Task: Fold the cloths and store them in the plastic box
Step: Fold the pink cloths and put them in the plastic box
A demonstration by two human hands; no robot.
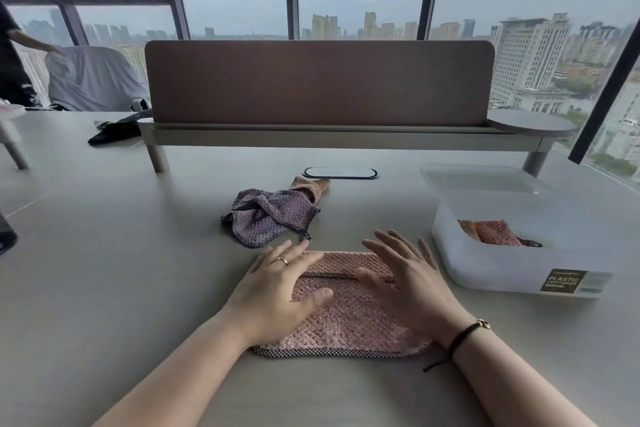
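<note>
Both your left hand (pixel 277 291) and right hand (pixel 405 281) lie flat, fingers released, on the pink cloth (pixel 346 322) near the desk's front edge; soft, limp, light, so pinch its corners.

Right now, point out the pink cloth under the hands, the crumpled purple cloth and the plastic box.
pink cloth (pixel 349 326), head view, on its near folded layer.
crumpled purple cloth (pixel 268 215), head view, on its bunched middle.
plastic box (pixel 502 269), head view, on its front wall.
</note>
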